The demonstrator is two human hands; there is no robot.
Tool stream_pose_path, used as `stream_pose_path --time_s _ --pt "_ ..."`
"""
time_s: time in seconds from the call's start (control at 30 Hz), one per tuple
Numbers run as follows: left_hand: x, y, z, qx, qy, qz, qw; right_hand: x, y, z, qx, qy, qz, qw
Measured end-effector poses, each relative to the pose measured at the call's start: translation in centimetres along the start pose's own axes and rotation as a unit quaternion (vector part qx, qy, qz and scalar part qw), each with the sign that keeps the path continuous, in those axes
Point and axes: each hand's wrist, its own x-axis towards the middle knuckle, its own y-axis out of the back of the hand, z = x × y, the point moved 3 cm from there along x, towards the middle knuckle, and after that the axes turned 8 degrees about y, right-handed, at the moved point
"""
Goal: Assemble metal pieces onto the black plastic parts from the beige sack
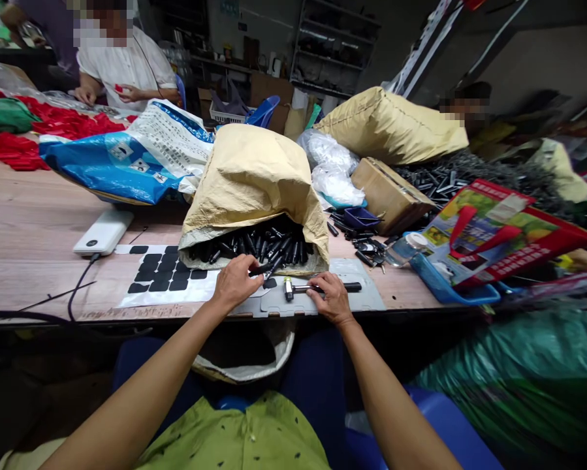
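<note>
My left hand (234, 282) is closed in a pinch on a small black tube-like piece (260, 269) at the mouth of a tan woven sack (254, 176). Many similar black pieces (254, 245) spill toward the sack's opening. A hammer (288, 289) lies sideways over a grey board (366, 297), its metal head pointing left. Around its shaft, near the black grip, the fingers of my right hand (331, 297) are closed. Left of the sack is a white sheet with black rounded squares (160, 269), partly behind my left hand.
A white power bank (104, 232) with a cable lies at left. Behind it are a blue-and-white sack (136, 156) and red pieces (72, 121), where a person in white sits. At right stand a bottle (405, 249), a blue tray (450, 287) and a red bag (493, 235). An open sack (278, 356) hangs below the table edge.
</note>
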Motion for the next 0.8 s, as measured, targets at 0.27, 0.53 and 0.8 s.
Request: stream_pose_path --time_s 0.27,0.53,0.8 --pt "-2.6 -1.7 -3.3 -0.052 -0.136 -0.09 0.985 0.1 0.0 -0.1 -0.015 0.01 -0.012 1.0" --pt "-2.3 -2.2 -4.0 -0.085 -0.146 -0.086 0.982 0.4 0.7 -1.4 -0.03 0.024 -0.01 0.999" --pt "-2.3 -2.4 -4.1 -0.075 -0.17 -0.075 0.98 -0.4 0.5 -7.9 0.01 0.014 0.054 0.998"
